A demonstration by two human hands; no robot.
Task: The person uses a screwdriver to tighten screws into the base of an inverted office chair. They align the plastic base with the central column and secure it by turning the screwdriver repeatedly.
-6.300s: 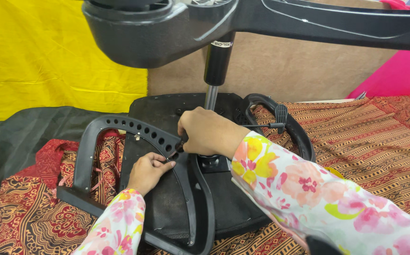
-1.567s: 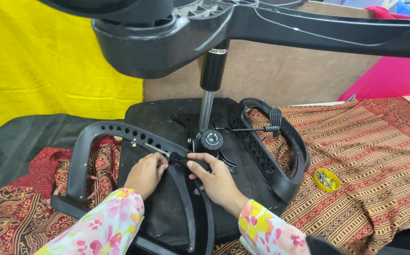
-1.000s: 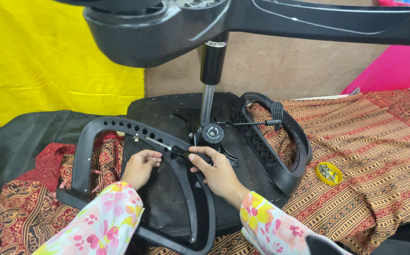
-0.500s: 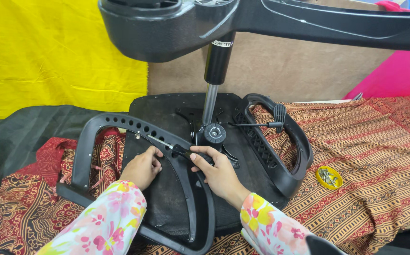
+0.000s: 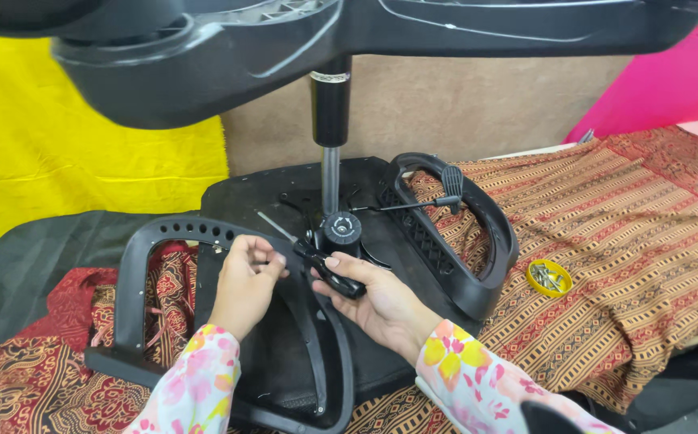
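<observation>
1. The left hand (image 5: 244, 281) is curled shut, fingertips pinched on something small at the inner edge of the near armrest (image 5: 144, 289); what it pinches is too small to tell. The floral sleeve (image 5: 196, 386) covers the wrist.
2. The right hand (image 5: 373, 297) is closed around the black handle of a tool (image 5: 334, 277), whose thin metal shaft points up and left, past the left hand's fingertips.
3. Under and between both hands lies the near armrest, a black plastic loop with a row of holes along its top bar. It looks stiff and fairly light, with smooth sides that could slip; the flat top bar or the lower foot, below the left hand, looks the surest place to grip.
4. Beneath it, the upturned chair seat (image 5: 285, 197) lies underside up on a patterned cloth (image 5: 606, 241). It is likely heavy and rigid, best held by its rim.
5. Just beyond the right hand stands the gas cylinder (image 5: 330, 173), rising from a round hub to the chair base (image 5: 285, 48) overhead.
6. Right of the right hand, the second armrest (image 5: 477, 233) lies along the seat edge, with a thin lever (image 5: 421, 202) across it.
7. Further right, well apart, sits a small yellow dish of screws (image 5: 548, 277).
8. Farthest, beyond the left hand, hangs a yellow sheet (image 5: 60, 161).
</observation>
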